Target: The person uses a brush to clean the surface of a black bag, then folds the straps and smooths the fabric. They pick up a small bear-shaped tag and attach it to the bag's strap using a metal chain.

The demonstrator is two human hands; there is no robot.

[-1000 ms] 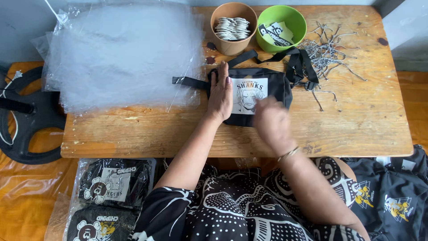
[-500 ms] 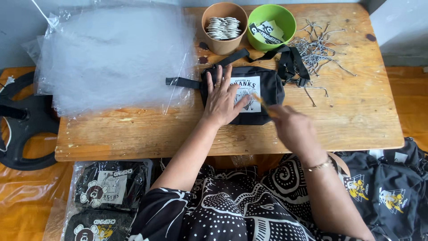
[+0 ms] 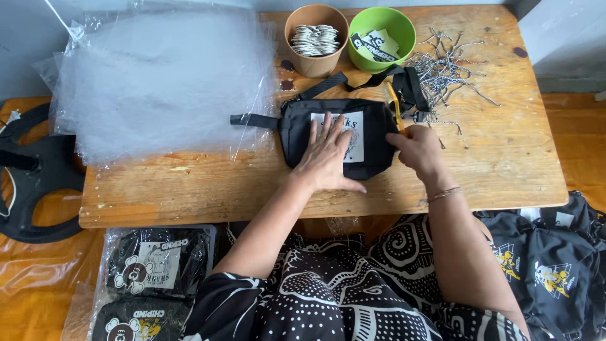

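Nearby, clear bags, two bowls, metal chains, black pouch under left hand.

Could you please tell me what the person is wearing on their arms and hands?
Both forearms are bare, with no gloves on the left hand or right hand. A thin bracelet circles the right wrist. The black-and-white patterned garment has short sleeves.
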